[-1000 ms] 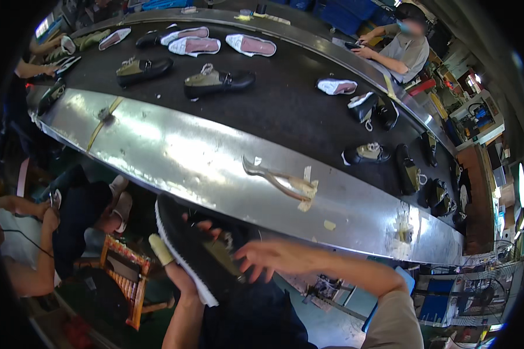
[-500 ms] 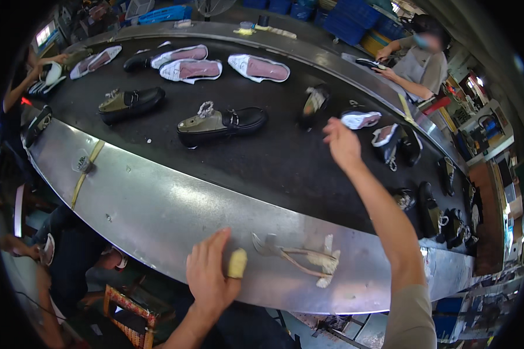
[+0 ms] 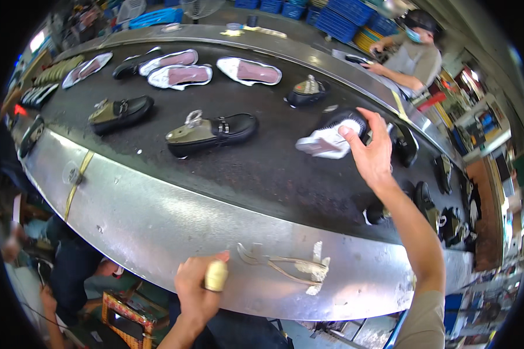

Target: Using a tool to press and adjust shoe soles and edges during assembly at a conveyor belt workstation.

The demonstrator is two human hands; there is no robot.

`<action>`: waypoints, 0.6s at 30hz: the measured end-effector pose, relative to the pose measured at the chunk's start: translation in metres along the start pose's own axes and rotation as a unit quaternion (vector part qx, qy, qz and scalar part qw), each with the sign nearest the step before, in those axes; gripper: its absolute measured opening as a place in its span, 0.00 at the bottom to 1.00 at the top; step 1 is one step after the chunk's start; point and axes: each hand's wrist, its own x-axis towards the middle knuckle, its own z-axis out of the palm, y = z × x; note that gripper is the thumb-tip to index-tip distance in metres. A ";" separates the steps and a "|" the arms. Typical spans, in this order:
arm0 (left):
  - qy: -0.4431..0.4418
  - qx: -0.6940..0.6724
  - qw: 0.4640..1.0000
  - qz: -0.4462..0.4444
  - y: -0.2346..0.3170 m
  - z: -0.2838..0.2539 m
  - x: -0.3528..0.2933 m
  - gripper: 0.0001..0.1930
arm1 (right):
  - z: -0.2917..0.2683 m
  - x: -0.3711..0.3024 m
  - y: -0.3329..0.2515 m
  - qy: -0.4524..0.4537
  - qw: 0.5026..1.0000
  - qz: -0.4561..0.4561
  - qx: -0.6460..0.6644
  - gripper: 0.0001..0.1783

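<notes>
My right hand [image 3: 371, 152] grips a black shoe with a white lining [image 3: 330, 142] between thumb and fingers, lifted over the black belt [image 3: 233, 180]. The shoe's white, pink-centred part points left. My left hand [image 3: 195, 285] is at the metal edge with its index finger stretched out and a pale yellow cover [image 3: 216, 275] on the thumb. I see nothing held in it; its other fingers are partly hidden. Close to that hand, a long-handled metal tool like pincers [image 3: 285, 264], with whitish wrapping on its handles, lies on the metal ledge [image 3: 157, 209].
Olive-and-black loafers [image 3: 212, 135] and white-lined shoes [image 3: 249, 71] stand across the belt. Several dark shoes [image 3: 428, 203] gather at the right. Across the belt a masked person [image 3: 413, 58] handles a dark shoe. A small clear cup [image 3: 73, 174] sits on the ledge.
My right hand has taken hold of a white-lined shoe and lifted it. My left hand has shifted left and slightly down, its fingers more curled. A loafer at the far side now stands apart.
</notes>
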 end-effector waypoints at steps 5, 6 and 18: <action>-0.020 -0.606 0.716 -0.347 0.035 -0.034 0.024 0.36 | -0.017 -0.071 -0.069 -0.234 0.880 0.026 0.413 0.25; 0.015 -0.660 0.642 -0.391 0.040 -0.037 0.028 0.38 | -0.019 -0.072 -0.081 -0.334 0.834 -0.029 0.439 0.29; 0.237 -0.006 0.968 -0.076 -0.063 -0.027 -0.051 0.44 | 0.045 -0.021 0.233 -0.075 0.814 0.539 -0.204 0.60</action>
